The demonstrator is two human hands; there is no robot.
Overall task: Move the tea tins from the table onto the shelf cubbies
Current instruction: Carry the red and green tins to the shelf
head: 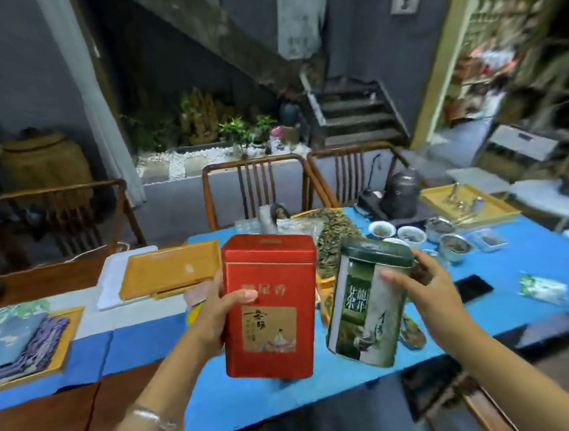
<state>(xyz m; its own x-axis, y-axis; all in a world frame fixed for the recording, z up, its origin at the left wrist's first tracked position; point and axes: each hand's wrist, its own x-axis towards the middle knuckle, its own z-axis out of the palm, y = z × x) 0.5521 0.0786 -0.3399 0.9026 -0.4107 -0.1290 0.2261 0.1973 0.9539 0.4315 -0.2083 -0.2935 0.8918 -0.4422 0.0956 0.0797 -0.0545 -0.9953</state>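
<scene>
Head view: both tins are off the bench and in the air at centre frame, so the step in hand looks like the carry, with the pick-up done and the placing not yet begun. The left hand grips the red tin by its left side, thumb across the front face; this tin stands upright. The right hand grips the green tin from its right side, thumb on the front just under the dark lid; this one tilts, top leaning right. The tins sit just beside each other, perhaps touching near the top; I cannot tell. Shelving shows blurred at the upper right of the frame. If those are the cubbies, the next move calls for a turn to the right, keeping both tins level and the grips firm.
</scene>
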